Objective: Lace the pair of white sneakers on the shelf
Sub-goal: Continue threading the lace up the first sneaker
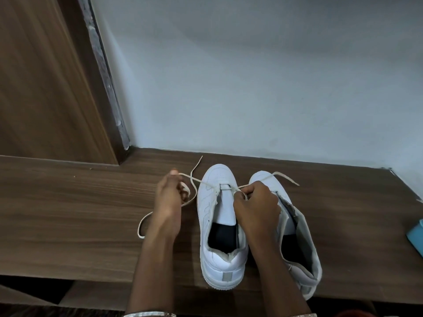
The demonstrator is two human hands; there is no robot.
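Two white sneakers stand side by side on the wooden shelf [80, 202], toes toward the wall. The left sneaker [219, 225] has a cream lace [194, 179] threaded through its front eyelets. My left hand [169, 197] grips the left length of that lace, which loops down over the shelf to its left. My right hand [256, 202] pinches the right length of lace just above the tongue. The right sneaker [297, 243] is partly hidden behind my right hand and forearm; a lace end lies across its toe.
A grey wall rises right behind the shelf. A wooden panel [45, 88] stands at the left. A light blue object [415, 236] sits at the right edge of the shelf. The shelf's front edge runs just below the sneaker heels.
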